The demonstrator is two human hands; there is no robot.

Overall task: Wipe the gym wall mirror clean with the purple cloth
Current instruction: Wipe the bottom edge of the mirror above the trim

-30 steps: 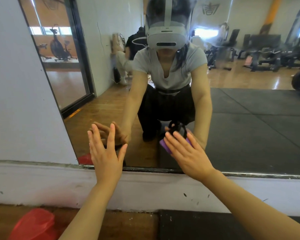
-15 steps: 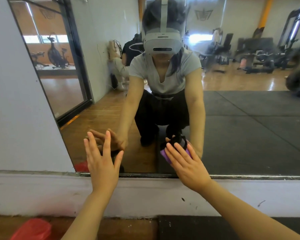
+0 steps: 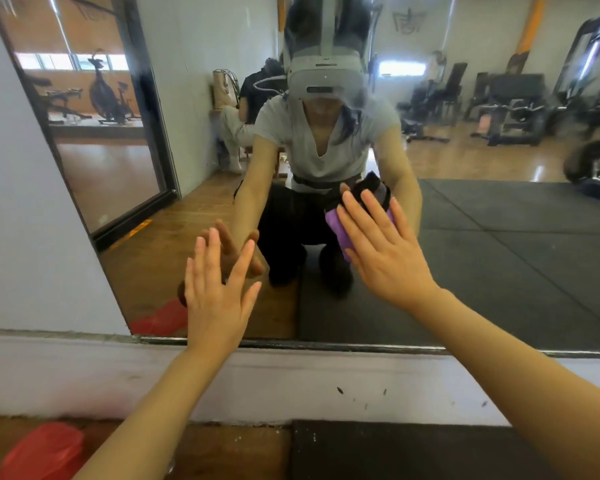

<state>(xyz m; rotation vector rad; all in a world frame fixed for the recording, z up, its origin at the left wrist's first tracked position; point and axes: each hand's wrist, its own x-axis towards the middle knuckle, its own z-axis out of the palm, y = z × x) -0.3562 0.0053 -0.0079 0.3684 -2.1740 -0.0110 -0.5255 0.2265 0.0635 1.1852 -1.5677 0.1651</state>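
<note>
The wall mirror [image 3: 499, 254] fills the upper view, reflecting me crouched in front of it. My right hand [image 3: 381, 251] lies flat with fingers spread, pressing the purple cloth [image 3: 336, 226] against the glass; only the cloth's left edge and a dark upper part show past my fingers. Lower on the mirror, to the left, my left hand [image 3: 215, 292] rests flat on the glass with fingers apart, holding nothing.
A white wall ledge [image 3: 291, 379] runs under the mirror's metal bottom edge. A red plastic bag [image 3: 39, 452] lies on the wooden floor at the bottom left. A black floor mat [image 3: 413, 452] sits below my right arm. Gym machines appear only as reflections.
My right hand has slid the cloth upward on the glass, from near the mirror's bottom edge to about mid-height. My left hand has stayed low on the glass.
</note>
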